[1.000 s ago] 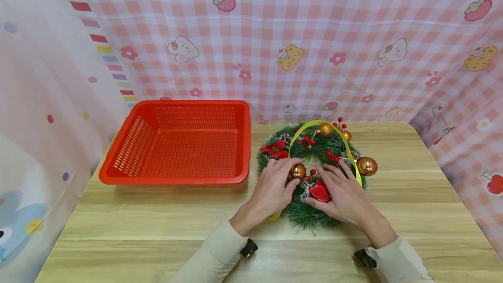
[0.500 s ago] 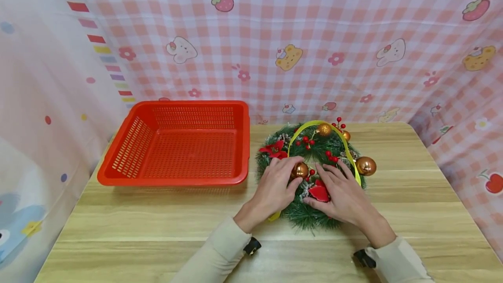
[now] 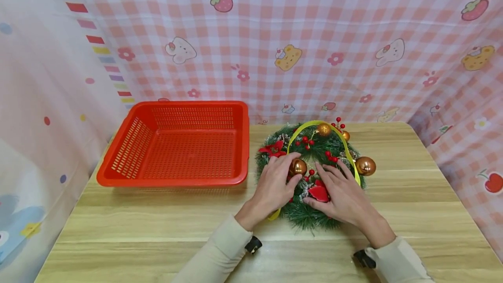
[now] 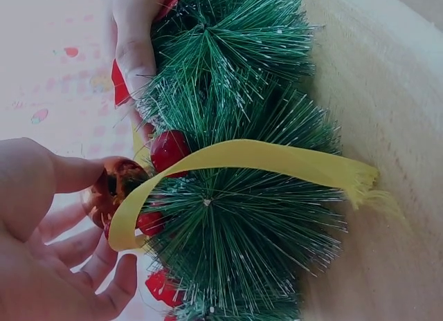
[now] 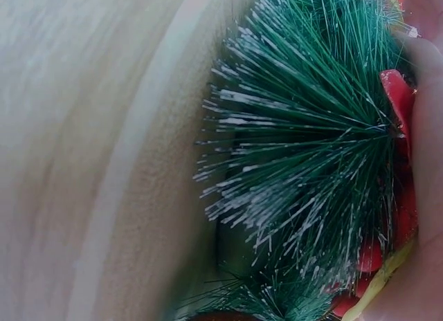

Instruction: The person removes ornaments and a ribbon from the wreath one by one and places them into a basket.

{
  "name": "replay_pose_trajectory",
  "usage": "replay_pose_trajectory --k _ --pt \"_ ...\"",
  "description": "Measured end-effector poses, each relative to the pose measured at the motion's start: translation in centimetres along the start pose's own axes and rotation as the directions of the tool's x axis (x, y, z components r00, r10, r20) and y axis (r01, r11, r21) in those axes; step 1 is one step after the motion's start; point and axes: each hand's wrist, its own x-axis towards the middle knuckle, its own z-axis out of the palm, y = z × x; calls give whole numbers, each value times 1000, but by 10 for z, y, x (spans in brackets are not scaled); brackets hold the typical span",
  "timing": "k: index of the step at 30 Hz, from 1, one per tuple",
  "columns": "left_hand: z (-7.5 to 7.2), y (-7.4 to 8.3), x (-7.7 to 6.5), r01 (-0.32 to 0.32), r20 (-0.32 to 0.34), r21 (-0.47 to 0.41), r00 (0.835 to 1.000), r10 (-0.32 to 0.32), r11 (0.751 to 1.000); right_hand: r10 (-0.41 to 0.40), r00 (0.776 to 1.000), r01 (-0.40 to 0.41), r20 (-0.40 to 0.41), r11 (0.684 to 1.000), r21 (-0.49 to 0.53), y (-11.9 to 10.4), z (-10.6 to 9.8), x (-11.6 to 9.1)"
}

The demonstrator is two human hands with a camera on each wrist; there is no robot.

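Observation:
A green Christmas wreath [image 3: 310,217] with frosted tips lies on the table, trimmed with red berries, red poinsettia petals [image 3: 319,192] and pine cones. On its left side my left hand [image 3: 273,187] holds a shiny copper bauble [image 3: 299,167] between thumb and fingers. In the left wrist view a yellow ribbon [image 4: 263,153] loops past this bauble, its frayed end over the needles. My right hand [image 3: 347,195] rests on the wreath's right front, fingers spread beside the petals. The right wrist view shows mostly green needles [image 5: 311,141], with part of that hand at the edge.
A red perforated plastic basket [image 3: 192,156] stands to the left of the wreath. Another copper bauble [image 3: 366,166] sticks out at the wreath's right edge. Behind the wooden table [image 3: 157,235] hangs a pink checked curtain [image 3: 251,34].
The copper bauble in my left hand shifts slightly right, then back left and a little up, turning between the fingers. My right hand stays in place on the wreath.

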Motion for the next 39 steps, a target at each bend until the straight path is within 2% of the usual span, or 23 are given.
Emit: replay_pose_trajectory --k 6,15,20,25,34,39 --pt "-2 -1 0 15 -14 -17 1000 -15 1000 1 1000 -1 -2 1000 -3 -1 1 1" --pt "2 5 3 3 29 -30 1000 -2 1000 -1 1000 1 -3 1000 4 1 2 -1" --pt "5 5 4 8 13 -19 1000 -7 1000 -10 1000 10 -28 1000 -1 0 2 -1" --pt "6 4 5 29 -8 -14 1000 -29 999 -6 1000 5 -16 1000 -6 0 2 0" --pt "8 6 6 43 -75 -3 996 -43 999 -12 999 12 -37 1000 -8 1 1 -1" --pt "12 8 8 31 -62 14 998 -30 999 -16 999 16 -38 1000 1 1 2 -1"
